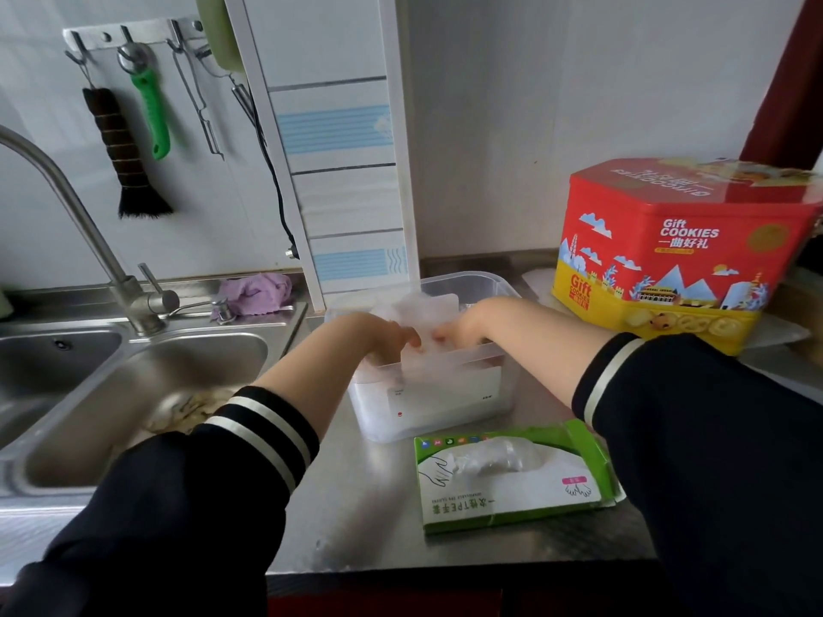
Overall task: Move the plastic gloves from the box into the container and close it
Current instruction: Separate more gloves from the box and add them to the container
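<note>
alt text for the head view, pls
Both hands, left and right, push a wad of clear plastic gloves into an open translucent container on a steel counter; a green glove box lies nearer.

Red and yellow cookie tin [677,256] marked "Gift COOKIES" on its front and lower left corner, green glove box [512,476] print upside down, "TPE" legible
</note>
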A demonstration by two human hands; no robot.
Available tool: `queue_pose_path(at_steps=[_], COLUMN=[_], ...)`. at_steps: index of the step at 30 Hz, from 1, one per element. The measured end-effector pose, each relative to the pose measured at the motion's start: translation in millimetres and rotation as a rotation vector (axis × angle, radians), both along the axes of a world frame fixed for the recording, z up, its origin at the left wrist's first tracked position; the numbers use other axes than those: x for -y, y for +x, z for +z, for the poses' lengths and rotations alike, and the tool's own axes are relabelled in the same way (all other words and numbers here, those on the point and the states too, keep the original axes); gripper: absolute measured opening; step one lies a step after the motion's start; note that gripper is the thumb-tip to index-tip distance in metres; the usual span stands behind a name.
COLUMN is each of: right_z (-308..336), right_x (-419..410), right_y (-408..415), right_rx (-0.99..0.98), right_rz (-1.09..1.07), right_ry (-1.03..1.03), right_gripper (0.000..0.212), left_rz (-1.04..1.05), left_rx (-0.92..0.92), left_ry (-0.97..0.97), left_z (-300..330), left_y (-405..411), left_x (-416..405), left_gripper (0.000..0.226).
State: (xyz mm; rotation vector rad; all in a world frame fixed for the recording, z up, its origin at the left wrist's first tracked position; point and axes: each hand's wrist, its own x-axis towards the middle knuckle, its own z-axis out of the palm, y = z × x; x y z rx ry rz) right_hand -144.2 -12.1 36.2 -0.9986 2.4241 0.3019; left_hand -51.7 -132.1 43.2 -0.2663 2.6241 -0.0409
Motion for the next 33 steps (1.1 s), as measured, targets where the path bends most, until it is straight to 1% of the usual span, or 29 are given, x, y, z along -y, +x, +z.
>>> queue_pose_path(at_steps=[2, 3, 4, 6, 7, 9, 11, 13, 15, 16, 17, 19, 21, 23, 25, 26, 27, 28, 30, 31, 32, 33], right_z=[3, 4, 6, 13, 18, 28, 38, 44, 45, 44, 41, 31, 18, 7, -7, -13, -19, -25, -34, -38, -44, -48], right_x=[-2, -4, -5, -9, -12, -19, -28, -38, -50, -58, -66, -81, -95, -109, -118, -119, -120, -121, -123, -125, -127, -128], right_y=[0, 0, -1, 3, 5, 8, 15, 22, 31, 37, 44, 59, 71, 82, 89, 93, 97, 100, 107, 108, 109, 111], right_rx=[0.018, 0.030, 0.036, 0.063, 0.065, 0.066, 0.056, -0.030, -0.095, -0.062, 0.016, 0.173, 0.257, 0.297, 0.289, 0.293, 0.318, 0.342, 0.340, 0.315, 0.295, 0.282], right_rz=[0.019, 0.000, -0.023, -0.081, -0.105, -0.135, -0.149, -0.143, -0.129, -0.126, -0.134, -0.139, -0.151, -0.169, -0.156, -0.142, -0.137, -0.144, -0.122, -0.095, -0.073, -0.068], right_ry=[0.032, 0.026, 0.011, -0.077, -0.149, -0.298, -0.462, -0.671, -0.911, -1.037, -1.153, -1.330, -1.428, -1.449, -1.348, -1.273, -1.198, -1.111, -0.896, -0.794, -0.720, -0.696], right_gripper=[0.068, 0.070, 0.071, 0.074, 0.074, 0.064, 0.047, 0.024, 0.014, 0.012, 0.010, 0.008, 0.011, 0.025, 0.036, 0.036, 0.035, 0.033, 0.040, 0.045, 0.047, 0.043], left_rz=[0.030, 0.031, 0.028, 0.016, 0.003, -0.005, 0.028, 0.044, 0.002, -0.027, -0.052, -0.068, -0.043, 0.001, 0.034, 0.030, 0.008, -0.030, -0.126, -0.147, -0.143, -0.118], left_rx=[-0.049, -0.083, -0.121, -0.200, -0.243, -0.360, -0.490, -0.540, -0.475, -0.431, -0.412, -0.461, -0.527, -0.567, -0.595, -0.631, -0.705, -0.838, -1.216, -1.343, -1.390, -1.350], left_ry=[0.091, 0.138, 0.169, 0.143, 0.097, 0.022, 0.021, 0.111, 0.254, 0.283, 0.272, 0.211, 0.209, 0.212, 0.172, 0.135, 0.105, 0.099, 0.184, 0.275, 0.395, 0.537], left_z=[16, 26, 37, 57, 64, 71, 71, 66, 56, 49, 42, 30, 25, 22, 16, 13, 8, 0, -17, -26, -38, -50], left_y=[7, 12, 18, 32, 37, 45, 52, 62, 73, 78, 81, 83, 85, 86, 89, 91, 92, 95, 103, 108, 112, 115], left_x=[4, 5, 6, 8, 10, 9, -1, -17, -30, -36, -39, -39, -37, -32, -26, -25, -27, -33, -52, -64, -75, -83], left_gripper=[0.078, 0.080, 0.079, 0.064, 0.053, 0.036, 0.035, 0.039, 0.036, 0.036, 0.036, 0.029, 0.019, 0.018, 0.024, 0.030, 0.037, 0.041, 0.036, 0.031, 0.030, 0.033])
